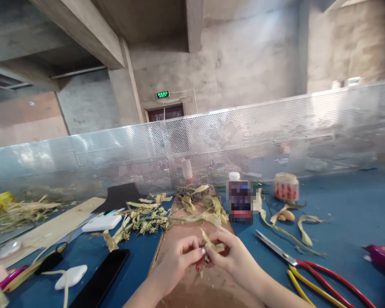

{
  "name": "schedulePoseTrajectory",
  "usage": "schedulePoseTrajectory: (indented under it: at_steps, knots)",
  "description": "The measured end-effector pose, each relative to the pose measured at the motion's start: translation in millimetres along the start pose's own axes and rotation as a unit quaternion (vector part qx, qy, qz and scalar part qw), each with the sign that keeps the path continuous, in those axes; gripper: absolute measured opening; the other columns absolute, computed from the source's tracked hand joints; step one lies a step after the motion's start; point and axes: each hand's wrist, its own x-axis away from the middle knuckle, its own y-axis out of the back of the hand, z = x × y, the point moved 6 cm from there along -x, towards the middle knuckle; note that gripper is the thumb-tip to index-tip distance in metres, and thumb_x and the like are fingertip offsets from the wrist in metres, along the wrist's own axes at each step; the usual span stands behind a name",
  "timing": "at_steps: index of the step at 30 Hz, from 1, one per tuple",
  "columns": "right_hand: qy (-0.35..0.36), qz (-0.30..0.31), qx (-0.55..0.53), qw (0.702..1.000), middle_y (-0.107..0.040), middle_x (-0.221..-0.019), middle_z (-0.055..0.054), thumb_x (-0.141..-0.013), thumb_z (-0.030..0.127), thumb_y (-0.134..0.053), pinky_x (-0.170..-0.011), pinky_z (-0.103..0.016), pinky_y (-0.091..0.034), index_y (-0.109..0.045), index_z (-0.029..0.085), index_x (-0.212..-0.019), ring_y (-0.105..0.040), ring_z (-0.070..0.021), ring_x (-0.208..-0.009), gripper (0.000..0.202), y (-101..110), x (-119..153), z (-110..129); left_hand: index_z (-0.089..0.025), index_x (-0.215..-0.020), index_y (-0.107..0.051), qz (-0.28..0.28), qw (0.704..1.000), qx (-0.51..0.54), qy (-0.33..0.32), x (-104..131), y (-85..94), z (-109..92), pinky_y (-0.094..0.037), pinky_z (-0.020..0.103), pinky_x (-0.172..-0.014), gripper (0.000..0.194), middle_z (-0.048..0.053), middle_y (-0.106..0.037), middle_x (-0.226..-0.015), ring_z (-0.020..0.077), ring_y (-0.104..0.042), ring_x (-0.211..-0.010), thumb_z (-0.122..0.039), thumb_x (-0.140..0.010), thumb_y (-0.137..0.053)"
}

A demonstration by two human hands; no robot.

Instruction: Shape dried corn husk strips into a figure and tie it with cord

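Note:
My left hand (182,259) and my right hand (231,252) meet above a brown board (179,286). Both pinch a small pale dried husk strip (216,247) between thumbs and fingers. One pointed end of the strip sticks up, away from me. Just below the fingertips shows a small red piece (198,268), partly hidden; I cannot make out what it is. Beyond my hands, more dried husks (208,216) lie on the board's far end, beside a tangle of thin grey-brown strands (194,194).
Scissors with red handles (290,259) lie open at right, overlapping a yellow-handled tool (298,282). A white-capped bottle (239,201) and a clear jar (286,188) stand behind. At left are a black phone (101,278) and dried plant bits (150,220). A perforated metal screen (205,141) borders the back.

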Motion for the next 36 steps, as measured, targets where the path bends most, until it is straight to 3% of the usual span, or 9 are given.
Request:
schedulePoseTrajectory:
  at_steps: [3, 7, 13, 18, 21, 24, 27, 30, 36]
  knots:
    - [0.019, -0.003, 0.041, 0.999, -0.050, -0.083, -0.003, -0.078, 0.034, -0.057, -0.056, -0.022, -0.052, -0.060, 0.015, -0.075, -0.059, -0.0135, -0.070, 0.020, -1.1, 1.4, 4.6, -0.017, -0.080, -0.048, -0.033, 0.999, -0.001, -0.003, -1.0, 4.8, 3.3, -0.037, 0.023, -0.060, 0.014, -0.001, -0.055, -0.067, 0.0124, -0.051, -0.064, -0.020, -0.073, -0.059]
    - [0.032, 0.009, 0.047, 0.998, -0.050, -0.085, -0.004, -0.079, 0.029, -0.055, -0.055, -0.021, -0.051, -0.061, 0.015, -0.075, -0.059, -0.0133, -0.069, 0.016, -7.7, 3.0, 11.5, -0.017, -0.102, -0.051, -0.047, 0.999, -0.026, 0.002, -1.4, -0.6, -2.7, -0.039, 0.024, -0.060, 0.027, 0.001, -0.056, -0.071, 0.0133, -0.052, -0.063, -0.034, -0.080, -0.051]
    - [0.045, -0.013, 0.061, 0.997, -0.054, -0.083, -0.004, -0.078, 0.027, -0.056, -0.056, -0.022, -0.050, -0.062, 0.017, -0.074, -0.059, -0.0148, -0.072, 0.012, -13.2, 2.3, 9.0, -0.014, -0.083, -0.067, -0.105, 0.972, -0.206, -0.041, -1.2, -9.4, -17.6, -0.038, 0.022, -0.051, 0.038, 0.003, -0.058, -0.062, 0.0143, -0.048, -0.056, -0.045, -0.081, -0.044]
    - [-0.051, -0.042, -0.071, 0.995, -0.059, -0.076, 0.000, -0.069, 0.029, -0.067, -0.059, -0.025, -0.052, -0.052, 0.018, -0.083, -0.061, -0.0135, -0.063, 0.023, -20.4, 0.1, -8.9, -0.017, -0.097, -0.068, -0.166, 0.957, -0.228, -0.062, 1.3, -0.6, -21.5, -0.042, 0.026, -0.068, 0.037, 0.007, -0.067, -0.086, 0.0206, -0.055, -0.077, -0.042, -0.082, -0.045]
    - [-0.094, -0.062, -0.098, 0.989, -0.056, -0.066, 0.003, -0.066, 0.038, -0.069, -0.050, -0.024, -0.052, -0.046, 0.018, -0.083, -0.061, -0.0134, -0.057, 0.034, -20.0, -0.1, -21.3, -0.016, -0.092, -0.069, -0.180, 0.948, -0.254, -0.065, 1.9, 3.5, -23.2, -0.039, 0.024, -0.060, 0.037, 0.005, -0.064, -0.071, 0.0172, -0.052, -0.065, -0.043, -0.081, -0.046]
    - [-0.156, -0.026, -0.067, 0.985, -0.052, -0.054, 0.005, -0.066, 0.051, -0.063, -0.034, -0.022, -0.045, -0.045, 0.016, -0.077, -0.054, -0.0110, -0.039, 0.041, -21.2, 1.5, -35.0, -0.016, -0.086, -0.069, -0.184, 0.942, -0.275, -0.053, 1.7, 6.4, -21.2, -0.031, 0.022, -0.050, 0.037, 0.001, -0.055, -0.058, 0.0130, -0.042, -0.052, -0.045, -0.081, -0.046]
    - [-0.191, 0.035, -0.065, 0.979, -0.048, -0.043, 0.006, -0.068, 0.058, -0.057, -0.030, -0.020, -0.040, -0.048, 0.014, -0.074, -0.046, -0.0085, -0.031, 0.045, -25.1, 4.4, -38.3, -0.017, -0.085, -0.069, -0.197, 0.943, -0.263, -0.046, 1.3, 11.0, -16.3, -0.027, 0.022, -0.049, 0.037, -0.003, -0.044, -0.052, 0.0114, -0.037, -0.050, -0.046, -0.080, -0.046]
    - [-0.176, 0.053, -0.079, 0.980, -0.045, -0.040, 0.008, -0.070, 0.058, -0.055, -0.030, -0.017, -0.036, -0.048, 0.014, -0.068, -0.040, -0.0056, -0.030, 0.044, -26.5, 5.1, -29.4, -0.017, -0.086, -0.068, -0.212, 0.952, -0.218, -0.038, -0.2, 16.0, -9.8, -0.024, 0.021, -0.048, 0.038, -0.005, -0.036, -0.050, 0.0104, -0.033, -0.049, -0.048, -0.080, -0.046]
    - [-0.144, 0.103, -0.095, 0.980, -0.043, -0.042, 0.007, -0.076, 0.053, -0.050, -0.032, -0.016, -0.032, -0.043, 0.017, -0.063, -0.037, -0.0046, -0.032, 0.039, -31.3, 6.1, -12.9, -0.014, -0.074, -0.064, -0.214, 0.971, -0.101, -0.029, -4.4, 19.3, -0.9, -0.025, 0.020, -0.049, 0.037, -0.004, -0.040, -0.053, 0.0096, -0.032, -0.051, -0.048, -0.076, -0.052]
